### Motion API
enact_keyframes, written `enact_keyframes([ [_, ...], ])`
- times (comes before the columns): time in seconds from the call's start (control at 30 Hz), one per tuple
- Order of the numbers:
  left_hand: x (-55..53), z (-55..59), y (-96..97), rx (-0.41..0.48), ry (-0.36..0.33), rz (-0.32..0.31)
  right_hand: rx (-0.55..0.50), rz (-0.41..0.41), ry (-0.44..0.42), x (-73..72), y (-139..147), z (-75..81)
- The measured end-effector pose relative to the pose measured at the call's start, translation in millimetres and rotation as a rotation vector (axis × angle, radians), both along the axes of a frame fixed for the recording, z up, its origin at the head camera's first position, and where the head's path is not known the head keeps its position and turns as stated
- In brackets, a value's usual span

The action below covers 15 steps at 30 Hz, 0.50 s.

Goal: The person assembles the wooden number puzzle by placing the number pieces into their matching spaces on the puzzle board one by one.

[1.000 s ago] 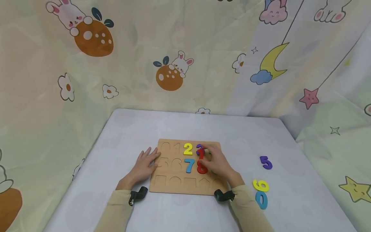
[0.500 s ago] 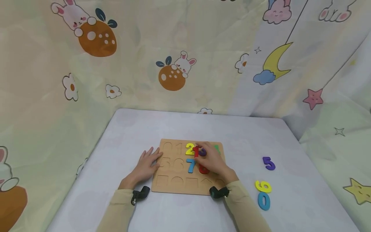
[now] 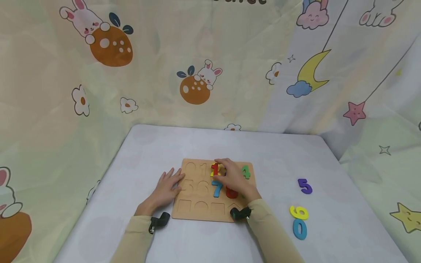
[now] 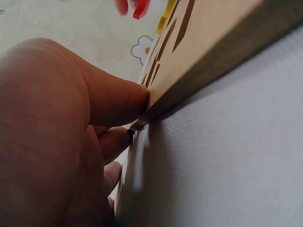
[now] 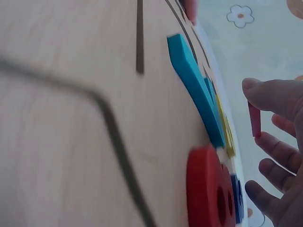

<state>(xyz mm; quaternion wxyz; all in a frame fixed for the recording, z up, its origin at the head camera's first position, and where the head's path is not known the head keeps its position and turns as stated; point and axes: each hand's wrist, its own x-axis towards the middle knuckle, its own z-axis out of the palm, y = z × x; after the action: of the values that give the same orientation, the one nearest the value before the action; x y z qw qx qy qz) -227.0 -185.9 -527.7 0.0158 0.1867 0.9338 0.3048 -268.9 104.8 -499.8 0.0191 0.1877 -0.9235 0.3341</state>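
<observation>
Red numeral 1 (image 3: 215,169), pinched in the narrow grip of the right hand (image 3: 235,179), is held clear of the wooden number board (image 3: 195,196), overlapping yellow numeral 2 (image 5: 229,142) in the head view. Placing this piece is judged the step in hand; the next move calls for shifting left, aligning and lowering into the vacant 1-shaped recess (image 3: 203,168). Left hand (image 3: 166,188), fingers extended, touches the board's left edge. Farther off on the surface (image 3: 158,149) lie blue 0 (image 3: 295,229), yellow 6 or 9 (image 3: 302,216) and purple 5 (image 3: 307,190).
</observation>
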Motion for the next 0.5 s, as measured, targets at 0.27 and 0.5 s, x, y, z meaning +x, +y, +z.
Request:
enact_keyframes([
  [0.27, 0.1, -1.2, -0.3, 0.009, 0.002, 0.005, 0.012, 0.068, -0.009, -3.7, -23, -3.3],
  [0.5, 0.7, -1.1, 0.4, 0.013, 0.006, 0.014, 0.034, 0.035, -0.007, -4.9, -32, -5.7],
])
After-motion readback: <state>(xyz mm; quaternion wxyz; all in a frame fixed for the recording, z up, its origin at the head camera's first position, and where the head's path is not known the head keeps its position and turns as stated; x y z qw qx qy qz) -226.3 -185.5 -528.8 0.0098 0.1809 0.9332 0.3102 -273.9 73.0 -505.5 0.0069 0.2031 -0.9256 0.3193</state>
